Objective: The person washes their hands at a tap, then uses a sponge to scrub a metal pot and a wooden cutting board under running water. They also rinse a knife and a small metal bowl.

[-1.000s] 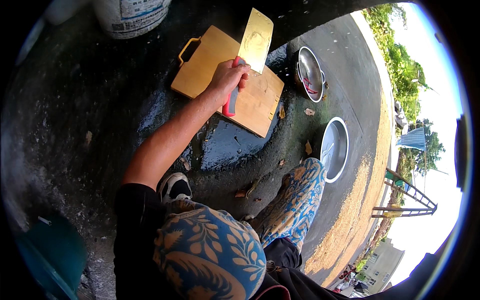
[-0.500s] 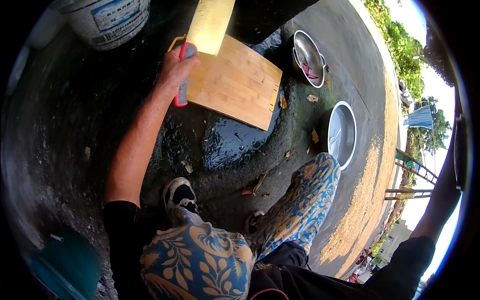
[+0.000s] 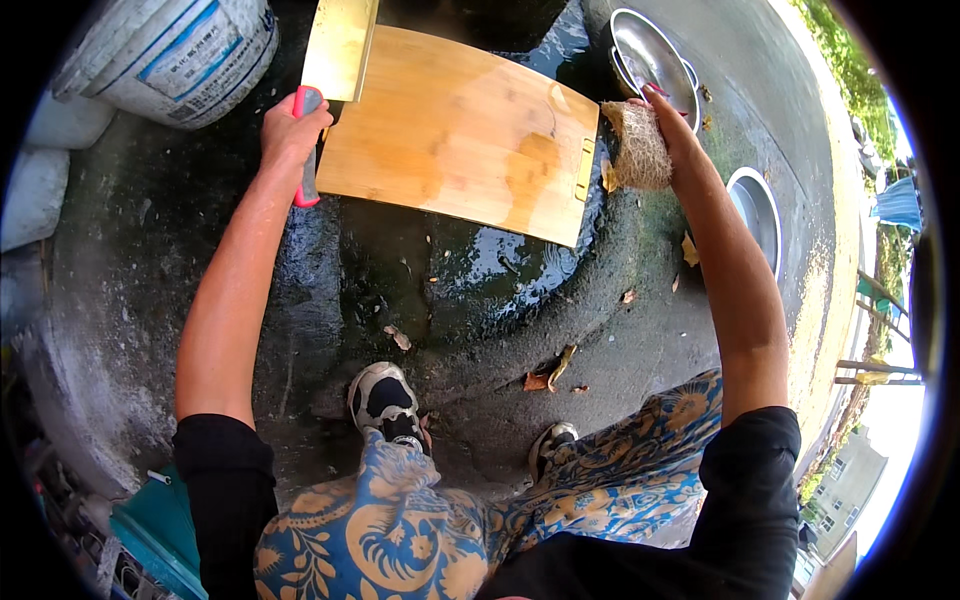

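Observation:
My left hand [image 3: 288,135] is closed round the red and grey handle of a cleaver [image 3: 338,50]. Its broad blade, shining yellowish, points away from me at the far left corner of a wooden cutting board [image 3: 450,125]. Wet patches show on the board's right half. At the board's right edge, my right hand [image 3: 672,125] grips a tan, fibrous loofah [image 3: 638,150]; part of its fingers is hidden. Just beyond that hand stands a two-handled metal basin [image 3: 640,50] with red pieces in it that look like chillies.
A white bucket [image 3: 190,70] with a label stands at the far left. On the right, a second metal basin [image 3: 757,215] is partly behind my forearm. Dry leaves [image 3: 550,372] lie on the wet, dark concrete. A teal container [image 3: 165,530] sits at the near left.
My right arm has come down from the right side, bringing the loofah to the board's right edge. The view has shifted; my left hand still holds the cleaver, now nearer the board's left edge.

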Demonstrator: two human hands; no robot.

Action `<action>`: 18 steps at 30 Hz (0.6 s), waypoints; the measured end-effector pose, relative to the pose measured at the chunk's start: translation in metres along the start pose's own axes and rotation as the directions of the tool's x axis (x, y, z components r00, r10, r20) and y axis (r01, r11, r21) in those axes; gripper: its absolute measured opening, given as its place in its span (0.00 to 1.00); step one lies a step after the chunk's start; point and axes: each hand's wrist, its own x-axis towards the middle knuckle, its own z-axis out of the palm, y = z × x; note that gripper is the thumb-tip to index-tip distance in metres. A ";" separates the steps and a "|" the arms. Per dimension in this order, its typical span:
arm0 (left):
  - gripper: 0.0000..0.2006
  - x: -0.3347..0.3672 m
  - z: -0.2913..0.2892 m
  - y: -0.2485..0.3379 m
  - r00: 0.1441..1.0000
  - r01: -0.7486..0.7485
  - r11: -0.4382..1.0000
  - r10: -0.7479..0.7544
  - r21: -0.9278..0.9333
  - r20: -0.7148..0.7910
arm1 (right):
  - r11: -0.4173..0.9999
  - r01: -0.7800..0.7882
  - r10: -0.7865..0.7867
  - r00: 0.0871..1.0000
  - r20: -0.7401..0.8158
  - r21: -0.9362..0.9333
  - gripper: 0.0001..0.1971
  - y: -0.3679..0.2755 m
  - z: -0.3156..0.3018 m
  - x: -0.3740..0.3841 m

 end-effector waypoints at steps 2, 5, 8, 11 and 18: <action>0.08 0.001 -0.008 -0.005 1.000 0.005 1.000 -0.005 -0.014 0.003 | 0.994 0.052 -0.043 0.995 -0.088 0.100 0.19 0.015 0.016 0.020; 0.09 0.004 0.002 -0.002 1.000 0.007 0.996 -0.007 -0.086 0.004 | 0.952 -0.057 -0.016 0.972 0.235 0.302 0.20 0.016 -0.009 0.060; 0.11 0.011 0.007 -0.005 1.000 0.010 0.998 -0.009 0.065 -0.010 | 0.934 -0.049 -0.057 0.958 0.282 0.354 0.19 0.016 -0.018 0.083; 0.12 0.010 0.008 0.000 0.998 0.049 0.989 -0.044 0.137 -0.043 | 0.941 0.042 -0.124 0.966 0.228 0.335 0.17 0.013 -0.022 0.104; 0.11 0.016 0.001 -0.004 0.997 0.028 0.957 -0.006 0.289 -0.079 | 0.926 -0.043 -0.071 0.955 0.287 0.374 0.17 0.013 -0.012 0.123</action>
